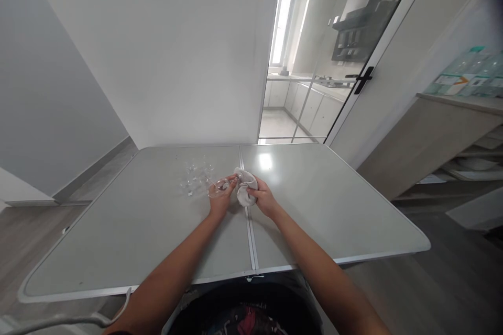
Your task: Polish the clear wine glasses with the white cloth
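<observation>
My left hand [220, 200] is closed around a small clear glass [218, 186] held just above the grey folding table [137, 230]. A crumpled grey cloth [245, 186] is gripped in my right hand [264, 199] and pressed against the glass. Both hands meet over the table's middle seam. Several more small clear glasses [195, 178] stand on the table just left of and behind my left hand.
Behind the table rises a white wall, with a glass sliding door [314, 63] to a kitchen at the back right. A wooden counter with shelves [444, 141] stands at the right. Wood flooring surrounds the table.
</observation>
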The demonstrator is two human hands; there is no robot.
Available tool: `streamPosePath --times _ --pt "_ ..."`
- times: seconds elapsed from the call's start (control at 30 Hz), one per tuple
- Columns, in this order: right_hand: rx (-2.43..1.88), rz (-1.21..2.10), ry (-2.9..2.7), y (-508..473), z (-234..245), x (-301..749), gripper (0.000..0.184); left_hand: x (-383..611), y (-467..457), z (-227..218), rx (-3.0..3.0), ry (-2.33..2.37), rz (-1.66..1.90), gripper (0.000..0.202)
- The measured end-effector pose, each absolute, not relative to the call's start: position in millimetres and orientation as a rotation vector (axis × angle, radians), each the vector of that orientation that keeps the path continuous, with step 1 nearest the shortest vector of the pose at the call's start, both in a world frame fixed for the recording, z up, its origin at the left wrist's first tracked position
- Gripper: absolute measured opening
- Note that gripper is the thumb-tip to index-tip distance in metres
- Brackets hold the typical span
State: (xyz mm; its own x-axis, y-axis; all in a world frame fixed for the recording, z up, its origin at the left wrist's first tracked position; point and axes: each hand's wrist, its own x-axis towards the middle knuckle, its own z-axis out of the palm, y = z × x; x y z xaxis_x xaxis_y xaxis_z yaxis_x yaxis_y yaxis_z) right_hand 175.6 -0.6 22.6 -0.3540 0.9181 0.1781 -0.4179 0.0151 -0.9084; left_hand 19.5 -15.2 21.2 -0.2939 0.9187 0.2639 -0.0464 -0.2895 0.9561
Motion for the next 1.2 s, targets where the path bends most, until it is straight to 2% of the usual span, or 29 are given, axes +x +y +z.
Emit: streamPosePath --times 0.3,0.53,0.67,0.87,1.07,1.2 --pt "-0.622 1.663 -1.215 0.2 20.8 175.2 0.056 21.5 -15.1 24.5 1.2 1.11 1.714 0.02" --pt "-0.587 1.609 -1.147 1.0 23.3 176.0 0.058 23.3 -18.4 28.4 1.187 1.083 1.595 0.027" --pt "-0.673 1.674 -1.225 -0.3 20.9 175.9 0.055 21.6 -15.6 27.9 1.164 1.118 1.664 0.026" --pt "-0.618 1.512 -1.255 1.0 21.6 177.4 0.062 18.7 -12.7 23.6 1.206 1.148 1.594 0.029" --pt "-0.655 1.61 -1.276 0.5 16.1 173.5 0.047 22.9 -19.5 28.9 1.241 1.026 1.672 0.022" --pt "-0.641 1.556 -1.24 0.7 19.9 175.4 0.058 20.2 -16.9 26.3 1.186 1.139 1.639 0.028"
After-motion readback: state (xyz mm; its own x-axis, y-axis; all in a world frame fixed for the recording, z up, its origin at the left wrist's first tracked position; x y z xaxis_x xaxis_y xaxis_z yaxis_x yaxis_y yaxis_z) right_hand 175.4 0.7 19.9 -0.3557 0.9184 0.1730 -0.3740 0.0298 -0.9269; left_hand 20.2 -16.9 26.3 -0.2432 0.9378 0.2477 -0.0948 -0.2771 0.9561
